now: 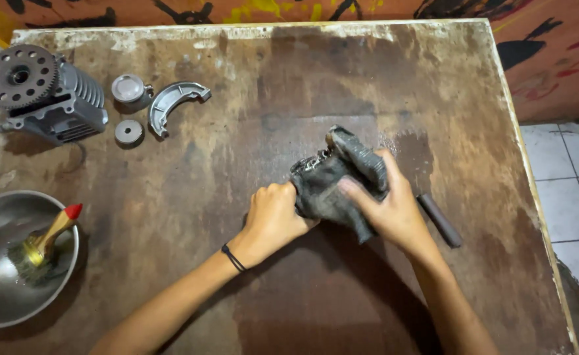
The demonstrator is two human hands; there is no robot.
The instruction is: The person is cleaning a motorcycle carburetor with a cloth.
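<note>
The left hand (273, 220) is clenching into a fist around the near-left edge of a dark grey rag (332, 187), with a thin black band (234, 258) circling its wrist. The right hand (388, 207) is gripping the same rag from the right, fingers pressing flat across the cloth and the thumb lying behind it. The rag is bundling around a metal part (355, 154), which is protruding from the cloth at 12 o'clock; a short run of chain links (315, 160) is showing at the bundle's 10 o'clock edge. The bundle is sitting slightly right of the centre of the worn wooden table (237, 98).

Going left to right across the table:

1. A round metal bowl (0, 302) is resting at the table's 8 o'clock edge. A brush (46, 240) with a wooden, red-tipped handle is lying inside it, handle pointing toward 1 o'clock.
2. A finned grey engine cylinder (66, 108) is lying at the table's 10 o'clock corner, with a toothed sprocket (18, 75) standing against its left end.
3. A piston (130, 91) is sitting just beside the cylinder at its 3 o'clock; a small round gear (129, 132) is lying near the piston at its 6 o'clock.
4. A curved brake shoe (174, 102) is lying just right of the piston, apart from it.
5. A dark cylindrical pin (439, 220) is lying just beside the right hand at its 3 o'clock, slanting toward 5 o'clock.

White floor tiles (572, 190) are showing beyond the table's 3 o'clock edge.
</note>
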